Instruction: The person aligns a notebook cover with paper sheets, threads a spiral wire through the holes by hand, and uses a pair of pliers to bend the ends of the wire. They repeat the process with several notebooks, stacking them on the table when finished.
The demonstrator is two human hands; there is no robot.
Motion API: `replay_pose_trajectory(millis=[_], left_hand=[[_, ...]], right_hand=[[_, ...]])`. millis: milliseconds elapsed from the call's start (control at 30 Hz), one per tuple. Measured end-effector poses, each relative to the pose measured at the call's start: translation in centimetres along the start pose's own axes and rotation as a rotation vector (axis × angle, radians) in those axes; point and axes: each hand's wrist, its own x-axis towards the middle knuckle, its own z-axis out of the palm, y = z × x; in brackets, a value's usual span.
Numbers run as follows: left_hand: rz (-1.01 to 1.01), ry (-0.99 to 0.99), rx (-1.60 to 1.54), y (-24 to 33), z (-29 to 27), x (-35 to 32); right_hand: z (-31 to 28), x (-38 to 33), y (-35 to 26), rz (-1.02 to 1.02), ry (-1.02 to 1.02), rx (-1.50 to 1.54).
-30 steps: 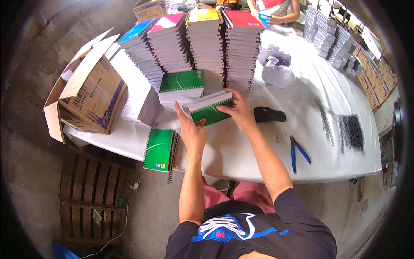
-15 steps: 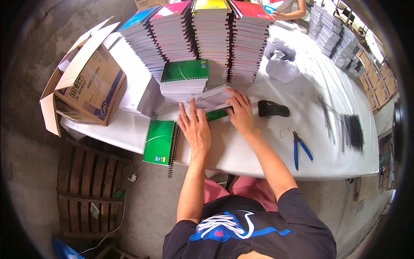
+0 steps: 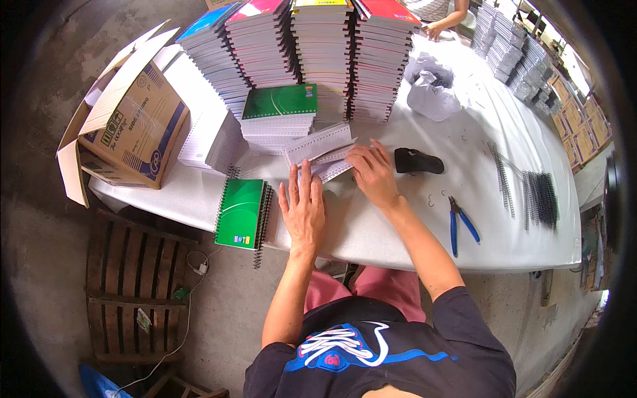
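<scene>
Loose white notebook pages (image 3: 320, 144) with punched edges lie fanned in front of me, some tilted upward. My left hand (image 3: 304, 207) rests at their near left edge, fingers stretched out and spread. My right hand (image 3: 375, 174) has its fingers bent around the right end of the pages, gripping them. Behind them sits a stack of punched pages topped by a green cover (image 3: 280, 102). To the left of my left hand lie green spiral notebooks (image 3: 240, 212) with black coils. A small black object (image 3: 418, 161) lies to the right of my right hand.
Tall stacks of notebooks (image 3: 322, 50) rise at the back. An open cardboard box (image 3: 136, 126) stands left, beside a white paper stack (image 3: 211, 146). Blue-handled cutters (image 3: 463, 225), black wire coils (image 3: 539, 201) and a plastic bag (image 3: 433, 96) lie right. Another person's hand (image 3: 434, 30) is across the table.
The green cover between my hands no longer shows; white pages now lie there, more fanned. My right hand has shifted slightly, its fingers more bent. The other person's hand moved.
</scene>
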Motion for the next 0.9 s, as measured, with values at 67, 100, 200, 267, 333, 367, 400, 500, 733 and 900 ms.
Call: replay_pose_trajectory(millis=[67,100,200,267,333,367,400,500,733,900], left_hand=[[0.009,0.027,0.009,0.0,0.1,-0.1],[0.004,0.0,0.005,0.0,0.0,-0.1],[-0.007,-0.052,-0.001,-0.1,-0.3,0.1],[-0.001,-0.053,0.003,-0.3,-0.3,0.1],[-0.007,-0.055,-0.018,-0.3,-0.3,-0.1],[-0.01,-0.058,-0.029,-0.3,-0.3,-0.1],[-0.01,-0.046,-0.051,-0.3,-0.3,-0.1],[-0.021,0.009,-0.138,-0.2,-0.7,0.6],[-0.048,0.054,-0.051,0.4,-1.2,2.5],[0.0,0.074,-0.023,0.1,-1.1,1.9]], right_hand=[[0.1,0.6,-0.5,0.043,-0.031,0.023],[0.0,0.9,-0.8,0.07,-0.05,0.022],[0.1,1.4,-0.9,0.073,-0.081,0.0],[0.3,1.5,-0.9,0.055,-0.086,-0.006],[0.5,1.0,-0.8,0.041,-0.088,0.003],[0.6,0.9,-0.8,0.031,-0.084,-0.001],[0.6,0.8,-0.8,0.021,-0.08,-0.005],[0.3,0.6,-1.1,0.016,-0.072,-0.04],[0.6,-0.1,-0.6,-0.012,-0.071,-0.092],[0.5,0.0,-0.8,0.012,-0.1,-0.084]])
